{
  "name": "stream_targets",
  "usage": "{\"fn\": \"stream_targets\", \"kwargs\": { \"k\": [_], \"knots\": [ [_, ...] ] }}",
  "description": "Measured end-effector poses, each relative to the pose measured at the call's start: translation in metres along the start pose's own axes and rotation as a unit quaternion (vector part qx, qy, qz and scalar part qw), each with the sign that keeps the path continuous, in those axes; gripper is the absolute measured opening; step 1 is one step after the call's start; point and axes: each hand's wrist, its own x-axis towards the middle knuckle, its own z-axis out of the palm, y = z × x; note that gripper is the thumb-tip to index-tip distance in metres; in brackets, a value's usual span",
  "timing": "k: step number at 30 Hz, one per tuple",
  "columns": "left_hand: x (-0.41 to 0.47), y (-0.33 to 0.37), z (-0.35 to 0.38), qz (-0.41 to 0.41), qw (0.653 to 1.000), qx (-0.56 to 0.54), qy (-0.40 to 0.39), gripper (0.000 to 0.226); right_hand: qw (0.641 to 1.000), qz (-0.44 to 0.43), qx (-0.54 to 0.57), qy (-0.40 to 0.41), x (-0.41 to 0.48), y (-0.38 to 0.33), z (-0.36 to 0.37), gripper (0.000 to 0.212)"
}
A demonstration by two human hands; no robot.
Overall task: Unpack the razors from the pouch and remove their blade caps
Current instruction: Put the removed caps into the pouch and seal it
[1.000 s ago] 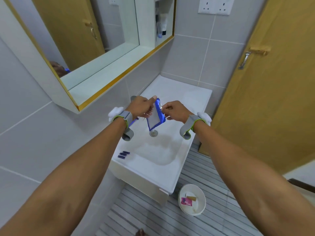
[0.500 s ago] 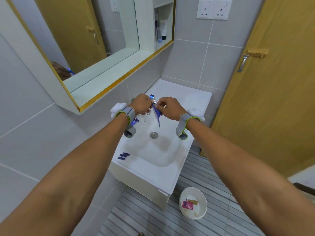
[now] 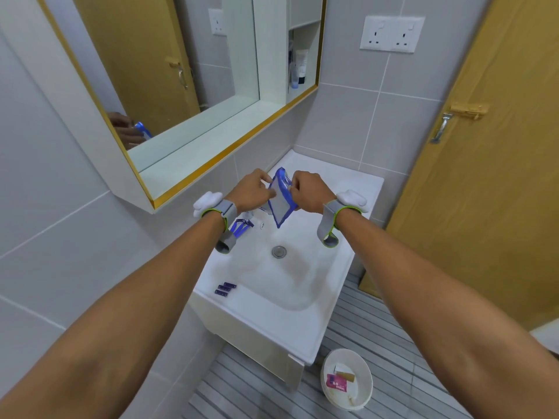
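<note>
Head view only. Pouch (image 3: 282,198) is held in the air above the back of the sink (image 3: 305,337), at about 12 o'clock from the drain (image 3: 278,251). Left hand (image 3: 252,190) is closed on the pouch's left edge; right hand (image 3: 308,189) is pinched on the upper right edge near the mouth. Both grips are narrow and fingertip-only, as far as I can see; the fingertips themselves are partly hidden behind the film. The pouch hangs tilted, one corner pointing down toward the drain. Handling judgement: thin clear film with a blue border, light and limp, so it will fold and swing rather than hold shape, and it is probably slick. I would keep the holds on the blue seam, where the film is stiffest, one hand either side of the mouth, and spread it there. Whether a razor is left inside I cannot tell. Razors (image 3: 240,228) already out lie on the rim at 10 o'clock from the drain, partly hidden by the left wrist strap. I judge them light, rigid plastic, best taken by the handle, well away from the head. Three caps (image 3: 225,289) sit in a row on the rim at 7 o'clock: small, loose and easy to knock into the basin. A bin (image 3: 347,378) stands on the floor at 5 o'clock.
</note>
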Motion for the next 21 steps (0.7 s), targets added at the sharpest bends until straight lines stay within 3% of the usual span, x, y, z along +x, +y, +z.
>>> {"fn": "stream_targets", "kwargs": {
  "k": [3,5,10,16,21],
  "knots": [
    [0.004,-0.013,0.003,0.056,0.992,0.109,0.010,0.110,1.000,-0.028,0.009,0.001,0.004,-0.004,0.000,0.007],
    [0.004,-0.017,0.004,0.096,0.982,0.157,0.035,0.130,0.999,-0.032,0.029,0.003,0.009,-0.012,0.003,0.012],
    [0.008,-0.014,0.005,0.109,0.969,0.183,0.127,0.117,0.994,-0.006,0.106,0.003,0.018,-0.020,0.004,0.014],
    [0.012,-0.044,-0.003,0.094,0.973,0.182,0.104,0.094,0.994,0.045,0.102,0.013,0.027,-0.029,0.013,0.012],
    [0.003,-0.079,-0.007,0.089,0.979,0.161,0.090,0.092,0.988,0.069,0.140,-0.014,0.026,-0.034,0.046,0.010]
  ]
}}
